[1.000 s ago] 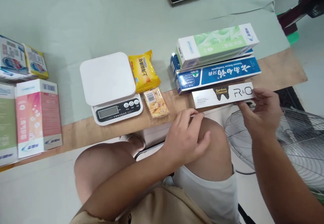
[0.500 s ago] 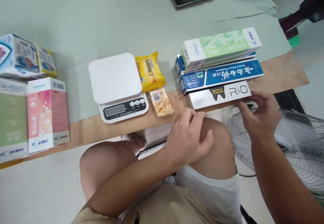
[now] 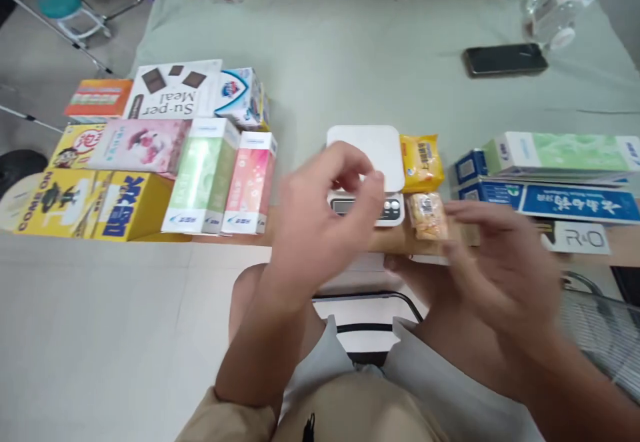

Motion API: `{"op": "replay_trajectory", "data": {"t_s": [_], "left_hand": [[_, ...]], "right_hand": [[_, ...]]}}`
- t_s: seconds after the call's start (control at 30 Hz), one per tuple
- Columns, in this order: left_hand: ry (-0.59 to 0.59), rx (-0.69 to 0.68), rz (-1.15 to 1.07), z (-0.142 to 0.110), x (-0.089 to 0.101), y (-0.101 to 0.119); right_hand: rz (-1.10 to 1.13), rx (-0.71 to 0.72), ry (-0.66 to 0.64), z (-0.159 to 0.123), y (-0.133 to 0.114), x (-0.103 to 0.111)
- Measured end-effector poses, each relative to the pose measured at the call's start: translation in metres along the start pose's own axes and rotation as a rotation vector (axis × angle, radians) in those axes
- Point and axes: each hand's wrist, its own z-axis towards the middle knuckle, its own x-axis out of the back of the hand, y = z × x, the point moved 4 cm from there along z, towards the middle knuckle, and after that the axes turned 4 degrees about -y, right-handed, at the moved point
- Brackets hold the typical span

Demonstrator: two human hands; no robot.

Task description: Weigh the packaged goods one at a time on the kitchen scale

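Pale green cloth is covering most of the desk, leaving bare wood along the near edge. At that edge, my right hand is hovering by the snack, thumb and fingers parted at its right side; blur is hiding whether I am gripping it, so I cannot tell. My left hand is hanging over the scale, thumb curled close to the fingertips; I am seeing nothing between them but cannot tell whether they are meeting.

The snack is lying just right of the scale, the yellow packet directly beyond it. I am judging that its wrapper wants a light pinch by the edges, sparing the contents and leaving the packet unnudged. Holding my left fingers clear of the scale also seems wise.

Farther right, the blue box is lying between the green box and the R&O box. Well to the left, the pink box is ending a group of boxes.
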Motion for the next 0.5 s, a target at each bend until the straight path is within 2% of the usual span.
{"op": "replay_trajectory", "data": {"t_s": [0.03, 0.1, 0.2, 0.27, 0.37, 0.43, 0.5], "left_hand": [[0.045, 0.051, 0.021, 0.002, 0.015, -0.01], [0.126, 0.206, 0.066, 0.004, 0.04, -0.029], [0.17, 0.46, 0.094, 0.001, 0.065, -0.051], [0.143, 0.537, 0.109, -0.001, 0.072, -0.06], [0.141, 0.547, 0.12, -0.003, 0.078, -0.071], [0.138, 0.55, 0.097, -0.005, 0.08, -0.077], [0.093, 0.55, 0.087, -0.004, 0.081, -0.08]], "right_hand": [[0.022, 0.136, -0.108, 0.009, -0.023, -0.028], [0.042, 0.3, -0.273, 0.024, -0.059, -0.082], [0.022, 0.401, -0.462, 0.038, -0.092, -0.155], [-0.044, 0.427, -0.558, 0.041, -0.103, -0.191], [-0.128, 0.441, -0.649, 0.04, -0.11, -0.222], [-0.174, 0.413, -0.64, 0.037, -0.108, -0.228], [-0.229, 0.38, -0.581, 0.033, -0.105, -0.225]]}}
